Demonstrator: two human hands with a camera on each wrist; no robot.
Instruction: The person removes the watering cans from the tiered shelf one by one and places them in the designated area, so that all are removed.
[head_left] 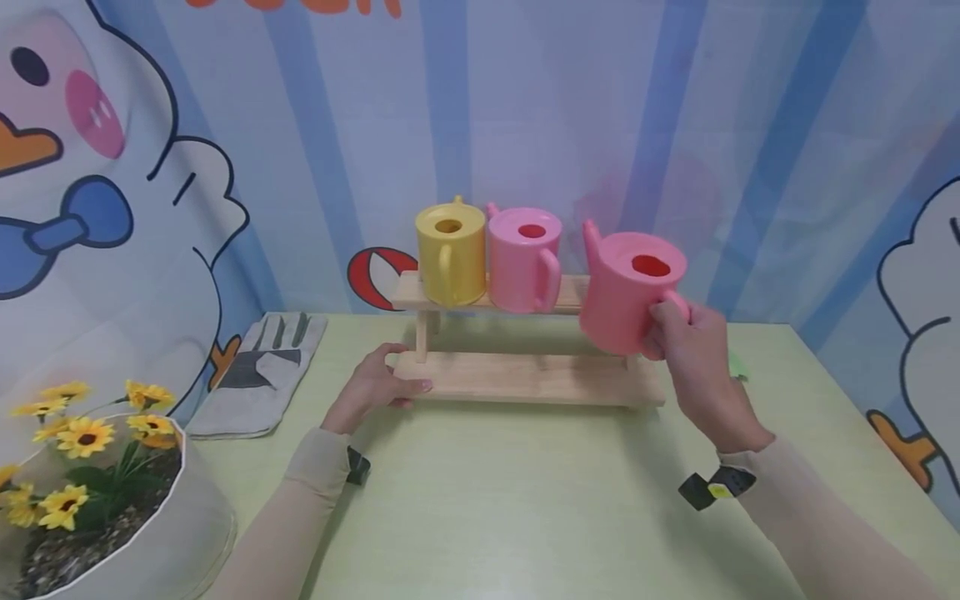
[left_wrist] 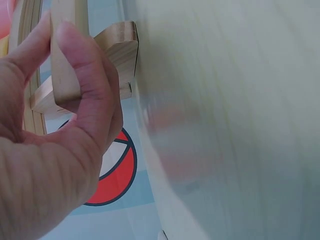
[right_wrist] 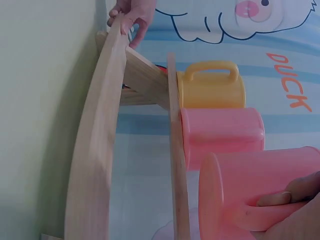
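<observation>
A two-tier wooden rack (head_left: 525,377) stands at the back of the table. With thumb and fingers my left hand (head_left: 377,379) grips the left end of its lower shelf (left_wrist: 66,55). My right hand (head_left: 693,342) holds a pink watering can (head_left: 618,292) by its handle, slightly tilted, in front of the right end of the upper shelf. On that shelf a yellow watering can (head_left: 463,271) and a lighter pink watering can (head_left: 517,271) stand side by side, to the left of the held one. In the right wrist view the held pink can (right_wrist: 250,180) overlaps the shelf's near end.
A pot (head_left: 191,517) of yellow flowers (head_left: 86,436) occupies the front left. Behind it lies a grey and white glove (head_left: 266,375). A small green thing (head_left: 737,367) shows beside my right wrist. A printed duck curtain (head_left: 517,108) hangs along the table's back edge.
</observation>
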